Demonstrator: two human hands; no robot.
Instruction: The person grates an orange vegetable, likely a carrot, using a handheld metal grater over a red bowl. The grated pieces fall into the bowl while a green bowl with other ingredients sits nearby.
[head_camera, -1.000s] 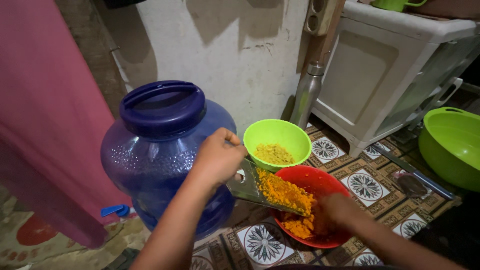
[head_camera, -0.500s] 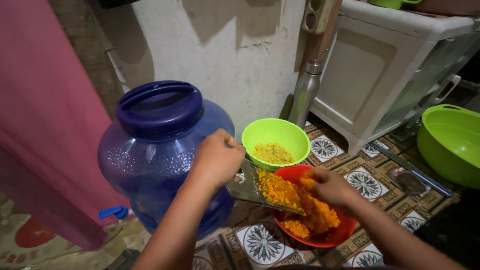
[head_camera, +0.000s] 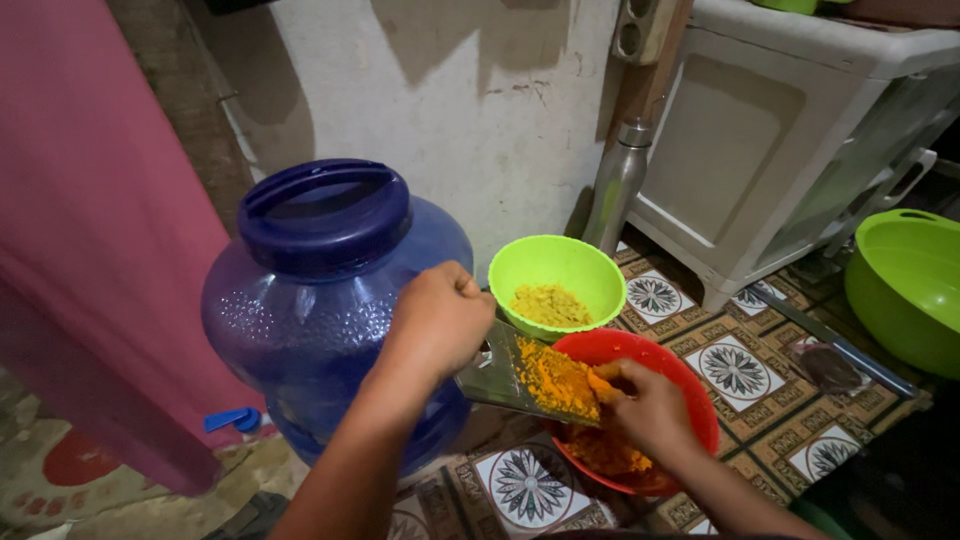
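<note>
The left hand (head_camera: 440, 320) is closed in a tight grip around the top end of a flat metal grater (head_camera: 500, 378), which slants down over the rim of a red bowl (head_camera: 690, 400) on the patterned tiled floor (head_camera: 745, 365). The grater's face is coated with orange-yellow grated pulp (head_camera: 555, 380), and more of the same pulp lies heaped in the red bowl below it. The right hand (head_camera: 650, 410) presses against the grater's lower edge, its fingers pinched together on a small orange piece that is mostly hidden. Just behind the red bowl stands a lime-green bowl (head_camera: 556, 270) with a little yellow pulp inside. A big blue water jug (head_camera: 320, 290) stands close to the left forearm. A steel bottle (head_camera: 615, 195) stands by the wall, and a large green basin (head_camera: 905, 285) sits well off to the right.
</note>
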